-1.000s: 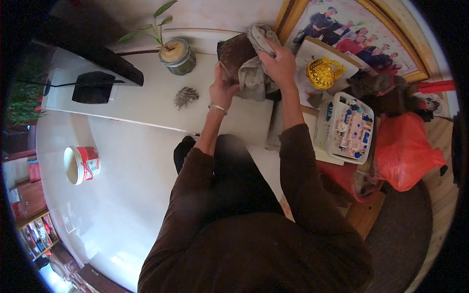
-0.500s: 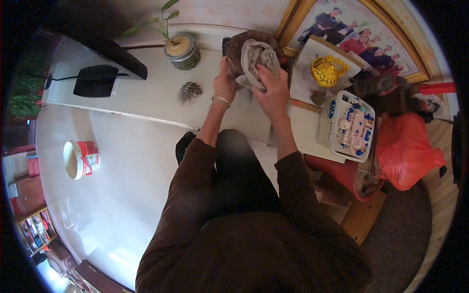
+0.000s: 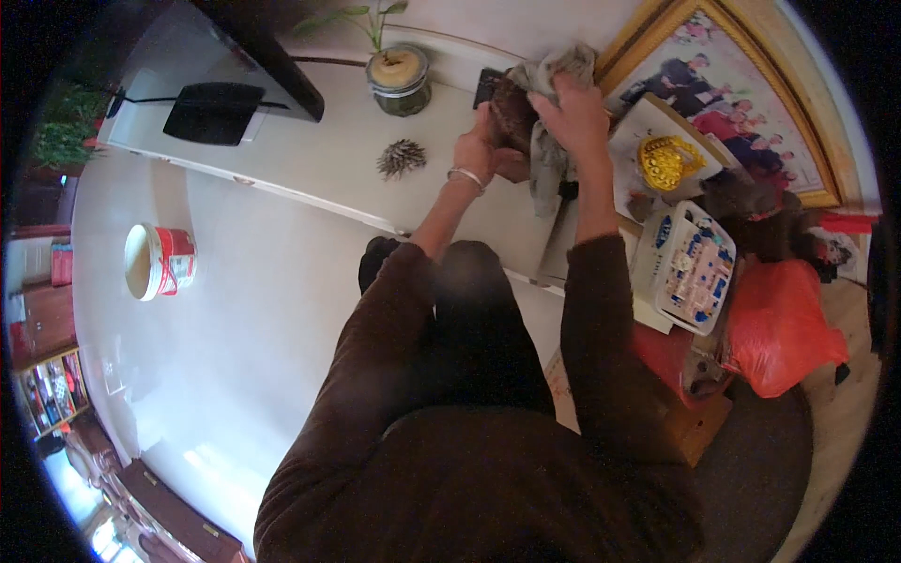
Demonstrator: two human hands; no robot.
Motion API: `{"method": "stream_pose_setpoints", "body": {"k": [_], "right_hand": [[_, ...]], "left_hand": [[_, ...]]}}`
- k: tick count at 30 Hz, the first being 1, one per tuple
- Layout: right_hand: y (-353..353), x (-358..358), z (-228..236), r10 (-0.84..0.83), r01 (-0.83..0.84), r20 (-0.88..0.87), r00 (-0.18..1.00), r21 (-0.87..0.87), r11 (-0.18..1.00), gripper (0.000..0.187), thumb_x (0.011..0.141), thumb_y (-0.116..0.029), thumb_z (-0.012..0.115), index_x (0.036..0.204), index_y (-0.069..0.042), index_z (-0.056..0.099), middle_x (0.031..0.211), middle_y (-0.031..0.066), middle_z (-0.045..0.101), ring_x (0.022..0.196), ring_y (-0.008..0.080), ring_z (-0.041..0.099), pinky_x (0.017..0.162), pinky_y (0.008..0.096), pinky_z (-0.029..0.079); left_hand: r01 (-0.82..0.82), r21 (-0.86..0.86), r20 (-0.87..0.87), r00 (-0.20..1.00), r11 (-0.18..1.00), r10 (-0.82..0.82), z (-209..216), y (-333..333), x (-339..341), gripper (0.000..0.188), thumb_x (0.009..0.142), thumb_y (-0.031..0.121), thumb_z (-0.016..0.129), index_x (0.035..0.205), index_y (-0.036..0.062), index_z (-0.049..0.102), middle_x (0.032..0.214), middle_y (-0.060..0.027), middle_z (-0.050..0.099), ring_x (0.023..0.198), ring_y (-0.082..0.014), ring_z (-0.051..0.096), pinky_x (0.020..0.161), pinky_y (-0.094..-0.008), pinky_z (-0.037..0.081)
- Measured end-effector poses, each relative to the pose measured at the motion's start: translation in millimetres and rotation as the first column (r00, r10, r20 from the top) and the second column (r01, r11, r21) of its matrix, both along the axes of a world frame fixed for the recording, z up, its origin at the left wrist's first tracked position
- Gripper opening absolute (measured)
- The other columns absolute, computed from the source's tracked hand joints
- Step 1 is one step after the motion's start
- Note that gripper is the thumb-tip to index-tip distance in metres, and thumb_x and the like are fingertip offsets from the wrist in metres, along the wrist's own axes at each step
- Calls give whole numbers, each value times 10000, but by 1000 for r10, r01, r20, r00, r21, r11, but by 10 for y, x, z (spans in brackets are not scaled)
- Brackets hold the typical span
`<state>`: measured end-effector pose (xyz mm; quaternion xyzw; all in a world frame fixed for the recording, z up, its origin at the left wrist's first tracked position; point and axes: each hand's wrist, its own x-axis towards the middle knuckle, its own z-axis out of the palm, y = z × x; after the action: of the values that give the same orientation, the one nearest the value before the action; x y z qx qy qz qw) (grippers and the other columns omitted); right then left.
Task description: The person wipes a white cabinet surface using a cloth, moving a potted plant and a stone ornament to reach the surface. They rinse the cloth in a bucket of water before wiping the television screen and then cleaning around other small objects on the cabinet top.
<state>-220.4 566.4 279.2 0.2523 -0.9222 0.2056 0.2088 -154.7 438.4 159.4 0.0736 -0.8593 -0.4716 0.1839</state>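
Over the white cabinet top (image 3: 347,159), my left hand (image 3: 477,152) is closed on the near left side of a dark reddish-brown object (image 3: 511,108), whose exact kind I cannot make out. A crumpled grey rag (image 3: 547,174) is gripped in my right hand (image 3: 576,117), pressed against the right side of that object and draped over its far edge. Part of the rag hangs down toward the cabinet's front. A small spiky grey plant (image 3: 402,159) lies left of my left hand. Behind it stands a glass jar (image 3: 402,94) with a green plant growing out.
At the left stand a dark screen (image 3: 272,66) and its black base (image 3: 214,113). To the right are a gold-framed group photo (image 3: 741,103), a golden basket-shaped ornament (image 3: 668,161), a plastic box (image 3: 696,267) of pink and blue pieces, and a red bag (image 3: 784,328). A bucket (image 3: 161,263) sits on the floor.
The view has shifted, so things sit differently in it. My right hand has carried the rag from the brown object's top to its right side and far edge; the object now looks tilted.
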Motion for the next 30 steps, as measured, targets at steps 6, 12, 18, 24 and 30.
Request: {"method": "stream_pose_setpoints", "body": {"k": [6,12,18,24,30], "right_hand": [[-95,0,-98,-104,50,132,986,362,931,501,751,-433,562,1151,-133,548,1075,172,541,992,368,486,791,480,441],[-27,104,-124,140,-133,-26,990,176,975,435,714,-397,616,1070,-149,593,903,157,543,898,333,522,748,434,453],[8,88,-37,157,-156,-20,987,28,987,409,700,-347,647,1040,-125,604,961,128,582,932,309,519,769,420,444],[98,300,-25,205,-201,44,978,-85,976,412,704,-328,646,1054,-116,599,1009,97,594,949,288,511,793,404,434],[422,1073,-500,-123,282,259,958,-773,569,425,739,-189,673,1060,57,547,1026,150,582,883,252,561,753,362,458]], "left_hand": [[-1,91,-55,998,996,6,-52,18,64,1040,525,244,823,1358,145,208,948,-180,612,800,-378,586,679,-400,472],[-71,17,60,996,997,70,6,-18,198,812,632,231,764,1299,49,339,783,-139,639,654,-276,626,587,-347,492],[-204,624,351,936,755,-37,20,-293,698,455,758,249,684,1083,-44,554,552,-50,541,438,-86,489,389,-245,395],[-373,470,402,897,800,182,-185,-715,986,423,746,223,698,1074,-13,577,572,-42,549,450,-85,480,392,-236,408],[-339,422,382,908,841,174,-26,-965,852,366,763,183,662,1068,-8,590,608,-45,565,468,-87,499,420,-228,438]]}}
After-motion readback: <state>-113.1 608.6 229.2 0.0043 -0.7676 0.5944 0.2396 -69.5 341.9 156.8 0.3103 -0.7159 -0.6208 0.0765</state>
